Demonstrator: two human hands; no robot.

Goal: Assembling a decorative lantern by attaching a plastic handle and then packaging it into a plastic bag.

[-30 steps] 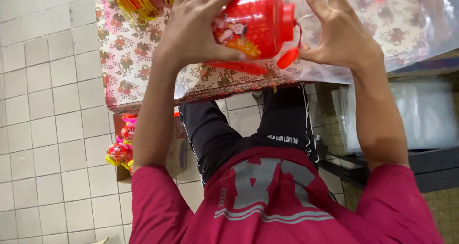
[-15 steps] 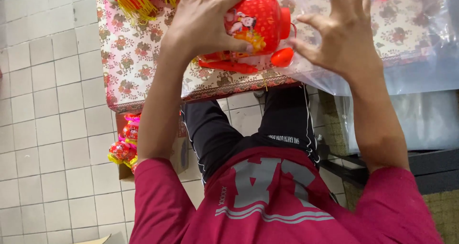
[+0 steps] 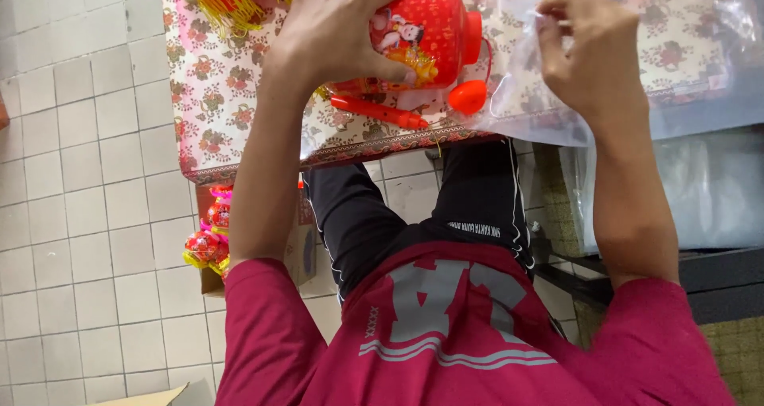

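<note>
One red plastic lantern [image 3: 426, 36] lies on its side on the floral tablecloth [image 3: 215, 95], near the table's front edge. A red stick [image 3: 378, 111] and a round red cap [image 3: 467, 97] lie just beside it, the cap joined to it by a thin cord. The left hand [image 3: 334, 28] grips the lantern from above, fingers spread and curled over its body. The right hand [image 3: 593, 52] pinches the edge of a clear plastic bag [image 3: 700, 80] between thumb and fingertips, the bag's mouth close to the lantern. More small lanterns [image 3: 208, 235] sit under the table on the tiled floor [image 3: 72, 215].
</note>
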